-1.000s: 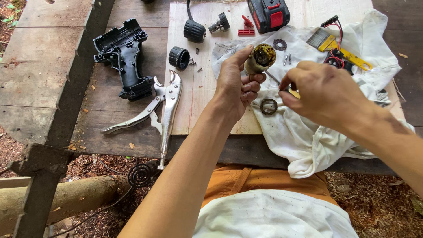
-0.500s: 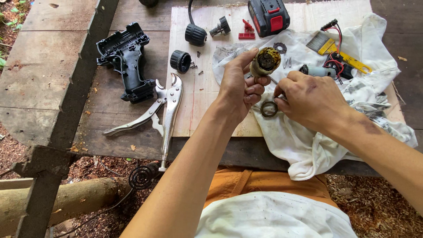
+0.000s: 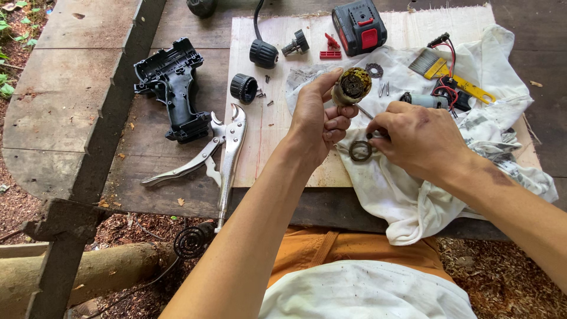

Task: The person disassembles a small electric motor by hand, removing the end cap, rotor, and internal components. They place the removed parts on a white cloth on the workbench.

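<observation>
Two bare hands work over a crumpled white cloth (image 3: 407,195) on a pale plywood board (image 3: 277,130): the left hand (image 3: 316,121) is clamped around a greasy, yellowish cylindrical gear housing (image 3: 349,87), tilting its open end up toward the camera so the inside shows, while the right hand (image 3: 416,139) has its fingers pinched together on something small just beside a dark metal ring (image 3: 360,150) lying on the cloth, though what they grip is hidden. Left of the hands lie silver locking pliers (image 3: 221,150) and an empty black plastic drill shell (image 3: 171,88), and at the far edge a red-and-black battery pack (image 3: 359,26), all spread apart, likely to keep loose parts easy to find.
</observation>
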